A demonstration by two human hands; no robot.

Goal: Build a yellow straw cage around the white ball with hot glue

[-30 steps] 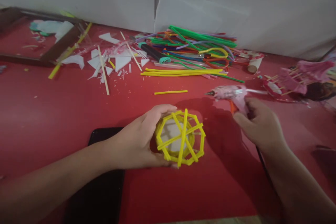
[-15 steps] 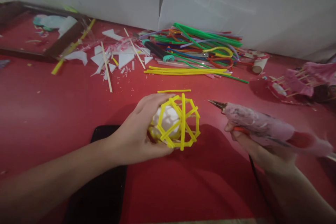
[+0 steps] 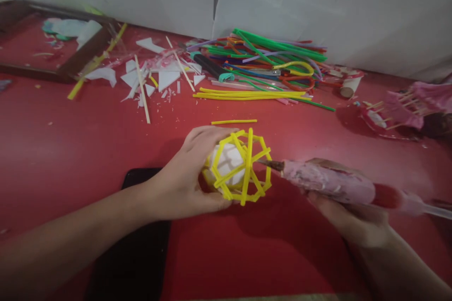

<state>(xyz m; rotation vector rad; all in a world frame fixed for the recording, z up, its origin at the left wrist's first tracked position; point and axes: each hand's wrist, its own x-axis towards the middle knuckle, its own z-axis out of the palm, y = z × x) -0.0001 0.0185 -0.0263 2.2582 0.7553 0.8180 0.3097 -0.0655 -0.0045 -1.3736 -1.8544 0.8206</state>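
Plainly, the yellow frame [image 3: 248, 162] sits in the left hand [image 3: 187, 176], right hand [image 3: 349, 223] apart.

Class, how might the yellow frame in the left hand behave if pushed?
The yellow frame is probably light, being thin strips with open gaps. It may flex, since the narrow strips meet at small crossings.

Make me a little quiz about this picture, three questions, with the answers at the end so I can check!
1. Which hand holds the glue gun?
2. True or false: the short yellow stem lies nearer the left hand than the long yellow stems do.
3. How many bars cross the face of the yellow frame?

Key: 1. The right hand. 2. True. 3. Three.
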